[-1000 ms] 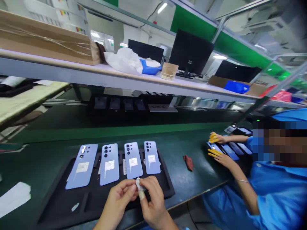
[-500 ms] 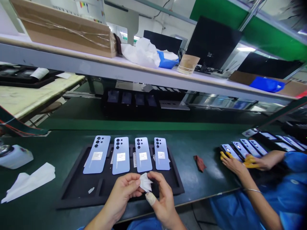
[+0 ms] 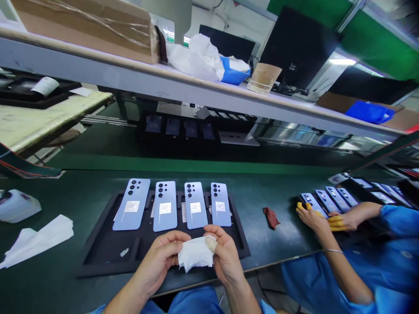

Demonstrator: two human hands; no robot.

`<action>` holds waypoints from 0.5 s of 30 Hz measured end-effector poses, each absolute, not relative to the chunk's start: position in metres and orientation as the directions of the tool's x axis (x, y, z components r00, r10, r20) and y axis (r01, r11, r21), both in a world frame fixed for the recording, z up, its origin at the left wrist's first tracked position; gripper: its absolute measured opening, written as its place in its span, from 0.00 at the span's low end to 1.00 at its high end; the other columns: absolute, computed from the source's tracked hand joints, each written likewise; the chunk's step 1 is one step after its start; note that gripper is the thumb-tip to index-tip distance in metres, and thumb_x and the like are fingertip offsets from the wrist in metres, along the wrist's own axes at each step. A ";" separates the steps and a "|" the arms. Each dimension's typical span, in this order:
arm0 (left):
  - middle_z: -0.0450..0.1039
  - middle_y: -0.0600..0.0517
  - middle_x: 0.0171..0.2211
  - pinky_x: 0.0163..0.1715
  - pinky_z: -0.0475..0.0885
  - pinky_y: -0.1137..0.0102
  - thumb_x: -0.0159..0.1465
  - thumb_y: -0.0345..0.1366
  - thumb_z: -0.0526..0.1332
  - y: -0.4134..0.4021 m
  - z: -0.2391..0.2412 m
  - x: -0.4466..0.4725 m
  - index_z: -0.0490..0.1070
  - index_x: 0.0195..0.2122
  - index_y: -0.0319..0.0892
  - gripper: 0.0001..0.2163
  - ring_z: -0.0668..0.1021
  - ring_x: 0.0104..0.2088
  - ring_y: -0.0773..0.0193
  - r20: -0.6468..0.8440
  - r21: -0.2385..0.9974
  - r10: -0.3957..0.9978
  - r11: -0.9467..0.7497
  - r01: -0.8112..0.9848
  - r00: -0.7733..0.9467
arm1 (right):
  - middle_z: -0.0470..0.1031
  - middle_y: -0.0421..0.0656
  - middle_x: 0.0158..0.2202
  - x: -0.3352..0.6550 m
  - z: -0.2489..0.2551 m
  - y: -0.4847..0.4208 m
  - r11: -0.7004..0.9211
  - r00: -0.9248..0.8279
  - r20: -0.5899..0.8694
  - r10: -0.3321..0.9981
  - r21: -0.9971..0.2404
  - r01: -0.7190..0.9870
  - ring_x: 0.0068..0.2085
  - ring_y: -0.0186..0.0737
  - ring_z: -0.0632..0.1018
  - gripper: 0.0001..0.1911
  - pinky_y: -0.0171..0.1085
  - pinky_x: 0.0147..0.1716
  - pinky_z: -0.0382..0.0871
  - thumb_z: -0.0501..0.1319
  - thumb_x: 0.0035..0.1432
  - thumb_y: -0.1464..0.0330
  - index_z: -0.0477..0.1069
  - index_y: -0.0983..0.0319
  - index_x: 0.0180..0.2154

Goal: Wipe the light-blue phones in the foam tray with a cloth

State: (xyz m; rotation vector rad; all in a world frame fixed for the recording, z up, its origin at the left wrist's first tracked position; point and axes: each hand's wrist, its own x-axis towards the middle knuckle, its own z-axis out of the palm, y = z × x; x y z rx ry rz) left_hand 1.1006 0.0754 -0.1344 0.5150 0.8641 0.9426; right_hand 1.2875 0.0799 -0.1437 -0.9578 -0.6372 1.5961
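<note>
A white wipe (image 3: 196,254) is stretched between my two hands, above the near edge of a black tray (image 3: 98,255). My left hand (image 3: 163,255) pinches its left side. On the other side my right hand (image 3: 225,253), with a pale cover on the thumb, grips the wipe's right edge. Several light-blue phones lie back-up across the tray's far side, each with a white label: one at the far left (image 3: 124,222), another beside it (image 3: 165,223), a third (image 3: 196,223) and one at the right (image 3: 221,219). A small clear scrap (image 3: 124,252) rests in the tray.
A crumpled white cloth (image 3: 42,240) and a white bottle (image 3: 19,207) sit at the left. A dark red rag (image 3: 271,218) lies right of the tray. At the far right a co-worker's hands (image 3: 314,218) in yellow finger covers touch phones. A shelf (image 3: 196,89) crosses above the bench.
The bunched wipe has been opened out flat between my hands, which are slightly farther apart. The view has tilted down a little. The co-worker's hands have shifted slightly.
</note>
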 end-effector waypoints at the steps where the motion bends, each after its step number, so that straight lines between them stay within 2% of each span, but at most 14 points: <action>1: 0.76 0.50 0.30 0.31 0.72 0.73 0.51 0.37 0.72 0.076 -0.137 1.100 0.79 0.36 0.38 0.13 0.75 0.29 0.65 -0.404 0.726 0.865 0.502 -0.470 0.299 | 0.73 0.38 0.27 1.287 -0.143 0.080 -0.255 -0.057 -0.269 0.962 -0.798 -0.547 0.24 0.29 0.72 0.23 0.29 0.25 0.67 0.78 0.42 0.64 0.75 0.64 0.39; 3: 0.77 0.49 0.34 0.33 0.74 0.70 0.55 0.40 0.69 0.076 -0.143 1.097 0.79 0.40 0.40 0.13 0.77 0.32 0.62 -0.350 0.814 0.902 0.426 -0.395 0.251 | 0.74 0.39 0.27 1.287 -0.142 0.081 -0.258 -0.039 -0.285 0.958 -0.789 -0.558 0.24 0.29 0.72 0.24 0.29 0.25 0.66 0.78 0.40 0.64 0.75 0.65 0.39; 4: 0.77 0.47 0.37 0.35 0.75 0.69 0.57 0.40 0.68 0.076 -0.145 1.096 0.78 0.41 0.41 0.13 0.78 0.36 0.60 -0.282 0.887 0.939 0.333 -0.319 0.197 | 0.74 0.39 0.27 1.287 -0.142 0.082 -0.251 -0.025 -0.285 0.958 -0.793 -0.555 0.24 0.29 0.72 0.24 0.29 0.25 0.66 0.79 0.40 0.64 0.75 0.65 0.38; 6: 0.76 0.45 0.44 0.42 0.75 0.66 0.62 0.40 0.64 0.073 -0.146 1.094 0.78 0.43 0.44 0.11 0.78 0.44 0.56 -0.041 0.997 0.995 0.047 -0.064 0.095 | 0.74 0.39 0.27 1.287 -0.140 0.084 -0.227 0.001 -0.270 0.963 -0.812 -0.537 0.25 0.30 0.72 0.24 0.29 0.24 0.66 0.78 0.40 0.64 0.75 0.65 0.39; 7: 0.75 0.45 0.47 0.45 0.74 0.66 0.63 0.38 0.63 0.071 -0.145 1.094 0.78 0.44 0.46 0.10 0.77 0.48 0.55 0.110 0.989 0.990 -0.117 0.086 0.087 | 0.75 0.39 0.27 1.286 -0.138 0.085 -0.213 0.010 -0.255 0.967 -0.826 -0.522 0.25 0.30 0.73 0.23 0.29 0.25 0.66 0.78 0.41 0.64 0.75 0.65 0.39; 9: 0.74 0.46 0.49 0.49 0.73 0.65 0.65 0.34 0.62 0.066 -0.142 1.096 0.77 0.47 0.48 0.10 0.76 0.49 0.57 0.369 0.860 0.914 -0.404 0.311 0.168 | 0.75 0.39 0.28 1.285 -0.136 0.086 -0.182 0.007 -0.213 0.977 -0.853 -0.489 0.27 0.30 0.73 0.22 0.28 0.26 0.67 0.77 0.43 0.65 0.75 0.64 0.40; 11: 0.74 0.45 0.48 0.47 0.74 0.66 0.66 0.30 0.62 0.063 -0.138 1.101 0.75 0.50 0.46 0.12 0.77 0.47 0.58 0.511 0.702 0.814 -0.581 0.412 0.276 | 0.76 0.40 0.30 1.282 -0.133 0.087 -0.162 -0.033 -0.165 0.986 -0.875 -0.457 0.29 0.30 0.74 0.22 0.28 0.28 0.68 0.76 0.46 0.65 0.75 0.64 0.42; 13: 0.75 0.44 0.46 0.44 0.76 0.66 0.65 0.27 0.61 0.061 -0.138 1.106 0.73 0.51 0.42 0.13 0.77 0.44 0.58 0.588 0.586 0.744 -0.663 0.466 0.319 | 0.76 0.41 0.33 1.280 -0.131 0.087 -0.152 -0.089 -0.126 0.988 -0.889 -0.433 0.30 0.31 0.75 0.21 0.29 0.30 0.69 0.75 0.50 0.64 0.74 0.63 0.44; 15: 0.75 0.42 0.45 0.43 0.76 0.65 0.65 0.25 0.60 0.061 -0.139 1.110 0.73 0.51 0.39 0.14 0.77 0.42 0.57 0.628 0.526 0.710 -0.689 0.499 0.318 | 0.77 0.41 0.35 1.278 -0.130 0.086 -0.146 -0.130 -0.100 0.987 -0.896 -0.419 0.32 0.32 0.75 0.20 0.30 0.31 0.69 0.73 0.53 0.63 0.73 0.63 0.45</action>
